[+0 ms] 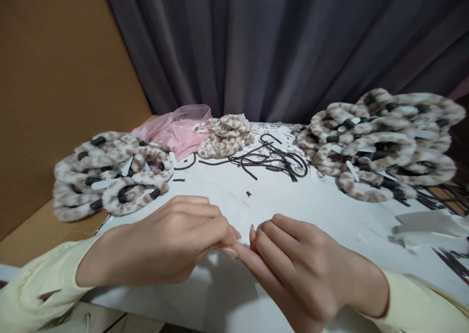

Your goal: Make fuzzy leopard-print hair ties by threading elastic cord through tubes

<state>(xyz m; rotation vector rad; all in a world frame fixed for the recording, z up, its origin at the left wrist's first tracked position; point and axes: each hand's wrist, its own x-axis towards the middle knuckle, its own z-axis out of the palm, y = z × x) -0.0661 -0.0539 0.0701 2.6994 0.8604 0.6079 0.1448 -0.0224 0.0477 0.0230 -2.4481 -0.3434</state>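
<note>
My left hand [172,240] is closed, its thumb and fingers pinched around the tip of one stretched finger of my right hand [304,264]. The other fingers of my right hand are curled in, and their inner side is hidden. Both hands hover over the near part of the white table [278,194]. To the left, nearest my left hand, lies a pile of fluffy spotted rings [135,196] with black bands and white tags. A small black scrap [248,194] lies on the table beyond my hands.
Black cords [271,162] lie loosely tangled at the back, beside more spotted plush pieces [225,135] and a pink plastic bag [176,128]. Another stack of plush rings [381,147] stands on the right. Scissors [452,264] and white paper [428,228] are at the right edge.
</note>
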